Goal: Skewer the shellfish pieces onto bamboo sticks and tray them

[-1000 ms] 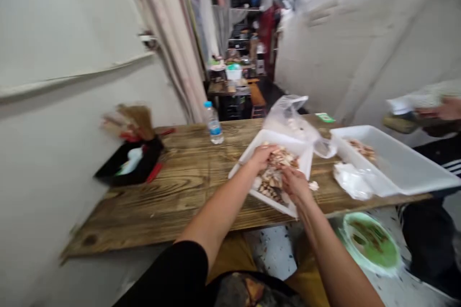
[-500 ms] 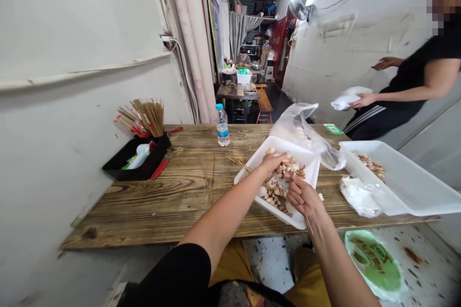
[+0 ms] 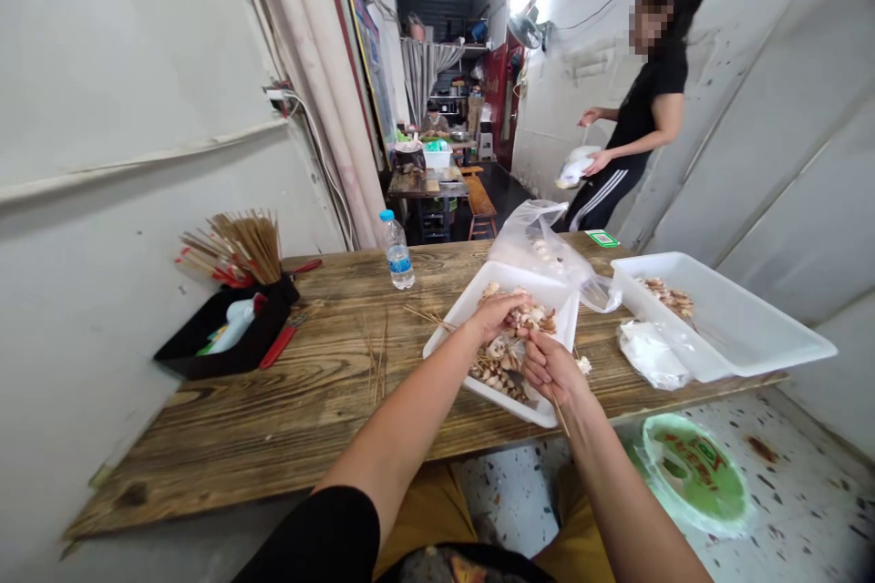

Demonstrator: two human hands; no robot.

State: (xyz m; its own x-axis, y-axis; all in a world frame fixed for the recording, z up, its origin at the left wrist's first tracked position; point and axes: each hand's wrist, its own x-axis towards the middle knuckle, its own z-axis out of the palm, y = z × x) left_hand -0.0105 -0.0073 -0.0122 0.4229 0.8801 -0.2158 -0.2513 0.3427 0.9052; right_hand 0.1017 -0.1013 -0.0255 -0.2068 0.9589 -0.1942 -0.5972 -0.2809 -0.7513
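Observation:
A white plastic tray (image 3: 437, 344) holds a heap of pale and brownish food pieces (image 3: 498, 372) whose exact kind I cannot make out. My left hand (image 3: 498, 314) bends over the pieces in the tray, its fingers closed around some of them, partly hidden. Close beside it, my right hand (image 3: 552, 366) is closed around a thin wooden skewer (image 3: 561, 414), whose lower end sticks out below the fist. The skewer's front end is hidden among fingers and food. A few more skewers (image 3: 425, 317) rest against the tray's left rim.
Loose skewers (image 3: 375, 355) and a water bottle (image 3: 397, 253) are on the wooden table. A black box (image 3: 205, 360) with bundled skewers stands left. A second white tray (image 3: 766, 328), plastic bags and a green-lined bin (image 3: 697, 474) are right. A person (image 3: 643, 127) stands beyond.
The view has swung slightly right. The person at the right has moved farther off, still holding a white bag. Both my hands stay over the tray, with the skewer still in my right.

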